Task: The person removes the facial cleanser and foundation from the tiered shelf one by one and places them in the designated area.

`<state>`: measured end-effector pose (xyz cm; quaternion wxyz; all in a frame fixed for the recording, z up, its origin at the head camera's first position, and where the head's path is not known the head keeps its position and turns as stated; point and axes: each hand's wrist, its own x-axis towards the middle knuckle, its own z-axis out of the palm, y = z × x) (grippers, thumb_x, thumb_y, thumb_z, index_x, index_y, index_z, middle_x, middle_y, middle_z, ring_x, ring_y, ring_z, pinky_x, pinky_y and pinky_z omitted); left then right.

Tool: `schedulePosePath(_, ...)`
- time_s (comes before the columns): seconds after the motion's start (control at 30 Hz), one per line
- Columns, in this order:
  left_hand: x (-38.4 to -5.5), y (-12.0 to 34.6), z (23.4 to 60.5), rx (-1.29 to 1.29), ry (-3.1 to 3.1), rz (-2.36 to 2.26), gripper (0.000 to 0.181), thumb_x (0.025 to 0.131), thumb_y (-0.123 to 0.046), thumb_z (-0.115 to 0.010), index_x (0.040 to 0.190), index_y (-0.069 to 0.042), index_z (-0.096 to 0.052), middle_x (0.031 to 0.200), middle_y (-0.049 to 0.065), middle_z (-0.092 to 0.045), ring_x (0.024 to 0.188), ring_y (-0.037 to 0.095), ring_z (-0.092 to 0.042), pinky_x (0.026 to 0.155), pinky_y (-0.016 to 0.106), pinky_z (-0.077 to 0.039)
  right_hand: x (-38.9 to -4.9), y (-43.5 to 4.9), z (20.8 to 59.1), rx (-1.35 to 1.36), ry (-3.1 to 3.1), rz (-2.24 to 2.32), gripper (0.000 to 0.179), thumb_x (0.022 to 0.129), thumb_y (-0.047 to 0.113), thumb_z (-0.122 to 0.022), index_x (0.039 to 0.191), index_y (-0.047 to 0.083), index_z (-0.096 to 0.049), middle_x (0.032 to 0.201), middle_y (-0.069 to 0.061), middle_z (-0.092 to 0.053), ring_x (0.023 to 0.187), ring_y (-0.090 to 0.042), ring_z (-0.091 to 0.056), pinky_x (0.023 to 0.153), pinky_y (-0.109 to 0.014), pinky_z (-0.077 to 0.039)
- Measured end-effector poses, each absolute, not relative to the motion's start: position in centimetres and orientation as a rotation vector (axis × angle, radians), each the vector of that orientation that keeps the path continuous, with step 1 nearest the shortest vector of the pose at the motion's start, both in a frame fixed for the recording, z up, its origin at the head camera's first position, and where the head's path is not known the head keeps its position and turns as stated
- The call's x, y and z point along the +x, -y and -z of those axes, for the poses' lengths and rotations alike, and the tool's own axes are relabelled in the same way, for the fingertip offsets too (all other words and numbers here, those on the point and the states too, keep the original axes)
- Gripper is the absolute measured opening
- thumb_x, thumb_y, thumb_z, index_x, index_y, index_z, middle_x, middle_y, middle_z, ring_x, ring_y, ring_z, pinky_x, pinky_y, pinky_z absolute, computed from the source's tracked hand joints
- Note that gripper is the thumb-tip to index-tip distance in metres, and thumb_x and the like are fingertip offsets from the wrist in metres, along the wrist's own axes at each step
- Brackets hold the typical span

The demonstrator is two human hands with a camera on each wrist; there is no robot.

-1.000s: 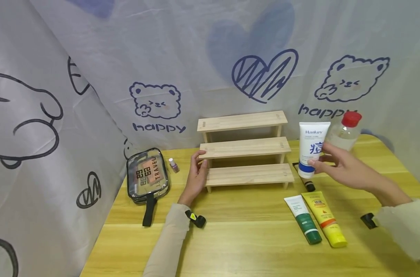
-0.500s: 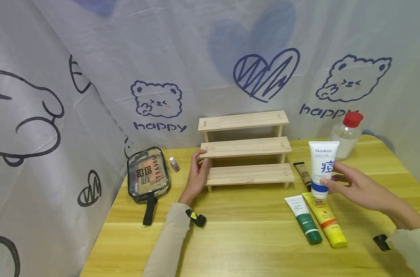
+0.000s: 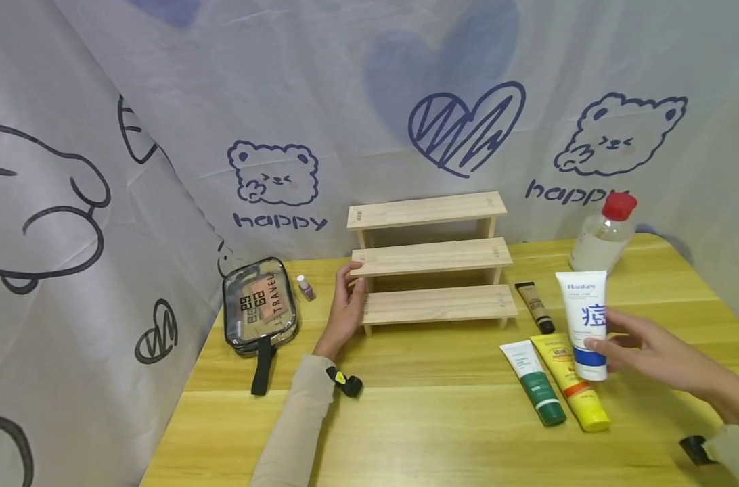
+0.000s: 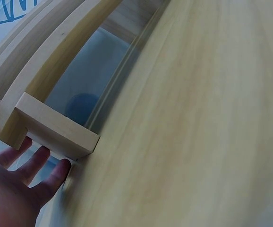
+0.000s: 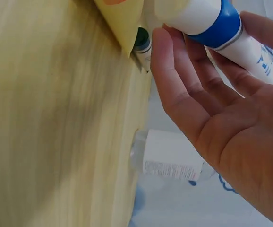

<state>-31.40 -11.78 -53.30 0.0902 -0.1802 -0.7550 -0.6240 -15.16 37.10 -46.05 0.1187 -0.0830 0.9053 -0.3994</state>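
My right hand (image 3: 656, 352) pinches a white squeeze tube (image 3: 583, 311) with blue characters and a blue band, cap end down. In the head view it overlaps a yellow tube (image 3: 567, 375); the right wrist view shows the white tube (image 5: 231, 28) raised off the table. A white and green tube (image 3: 534, 385) lies beside the yellow one. My left hand (image 3: 343, 314) holds the left end of a three-step wooden display rack (image 3: 436, 308). From the left wrist, its fingers (image 4: 54, 182) show against the rack's end.
A small beige tube (image 3: 534, 304) with a black cap lies right of the rack. Behind it stands a clear bottle (image 3: 597, 247) with a red cap. On the left are a clear travel pouch (image 3: 260, 308) and a tiny white-capped bottle (image 3: 305, 287). A printed curtain (image 3: 369, 122) hangs behind.
My right hand has carried the white tube away from beside the rack, rightward and nearer me, uncovering the beige tube and the bottle. My left hand stays at the rack.
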Motion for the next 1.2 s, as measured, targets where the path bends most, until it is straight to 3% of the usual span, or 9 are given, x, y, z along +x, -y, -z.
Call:
schedulePosePath(0.1,-31.4,11.8,53.4,-0.538,2.238,1.861,0.037,0.119,-0.018,-0.043,0.156,-0.015,-0.039,0.133,0.031,-0.055,0.133,0.048,-0.057,0.104,0.038,-0.045,-15.0,-37.5,46.3,-0.213,-2.577,1.166,0.07,0.115,0.027,-0.058,0.165,-0.012,-0.029,0.145,-0.038,-0.056,0.112,-0.03,-0.068,0.077,-0.032,-0.065)
schedulePosePath(0.37,-31.6,11.8,53.4,-0.535,2.255,1.856,0.038,0.12,-0.02,-0.042,0.157,-0.017,-0.038,0.136,0.028,-0.054,0.134,0.05,-0.057,0.107,0.044,-0.046,-14.9,-39.3,47.1,-0.082,-2.505,1.063,0.076,0.116,0.037,-0.056,0.164,-0.014,-0.027,0.141,-0.035,-0.059,0.111,-0.028,-0.066,0.078,-0.033,-0.065)
schedulePosePath(0.6,-31.5,11.8,53.2,-0.536,2.248,1.86,0.037,0.12,-0.018,-0.042,0.156,-0.015,-0.038,0.136,0.03,-0.054,0.131,0.048,-0.057,0.104,0.038,-0.046,-14.4,-40.3,47.9,0.069,-2.359,1.081,0.089,0.115,0.044,-0.057,0.162,-0.021,-0.019,0.141,-0.043,-0.053,0.108,-0.024,-0.068,0.08,-0.04,-0.067)
schedulePosePath(0.73,-31.5,11.8,53.3,-0.538,2.245,1.859,0.037,0.119,-0.018,-0.043,0.156,-0.014,-0.038,0.136,0.032,-0.054,0.13,0.048,-0.058,0.104,0.037,-0.046,-14.2,-40.3,48.3,0.121,-2.284,1.098,0.092,0.113,0.045,-0.06,0.161,-0.022,-0.02,0.135,-0.037,-0.061,0.103,-0.021,-0.07,0.078,-0.043,-0.068)
schedulePosePath(0.83,-31.4,11.8,53.2,-0.533,2.256,1.859,0.038,0.12,-0.019,-0.043,0.157,-0.016,-0.038,0.136,0.03,-0.055,0.131,0.047,-0.058,0.105,0.038,-0.046,-14.2,-40.2,48.5,0.124,-2.261,1.096,0.089,0.113,0.045,-0.061,0.161,-0.021,-0.024,0.131,-0.029,-0.065,0.101,-0.02,-0.071,0.077,-0.043,-0.068)
schedulePosePath(1.03,-31.3,11.8,53.1,-0.543,2.253,1.855,0.037,0.12,-0.019,-0.042,0.156,-0.015,-0.038,0.134,0.028,-0.055,0.129,0.047,-0.059,0.105,0.04,-0.047,-13.8,-40.1,48.7,0.163,-2.274,1.046,0.072,0.112,0.048,-0.061,0.145,-0.014,-0.046,0.117,-0.02,-0.067,0.091,-0.019,-0.071,0.073,-0.039,-0.067)
schedulePosePath(1.2,-31.5,11.8,53.4,-0.539,2.247,1.848,0.037,0.12,-0.019,-0.042,0.156,-0.014,-0.038,0.132,0.031,-0.055,0.127,0.05,-0.059,0.104,0.038,-0.046,-13.6,-39.8,48.6,0.229,-2.345,0.971,0.07,0.109,0.054,-0.064,0.137,-0.008,-0.05,0.105,-0.014,-0.065,0.076,-0.02,-0.071,0.067,-0.033,-0.064)
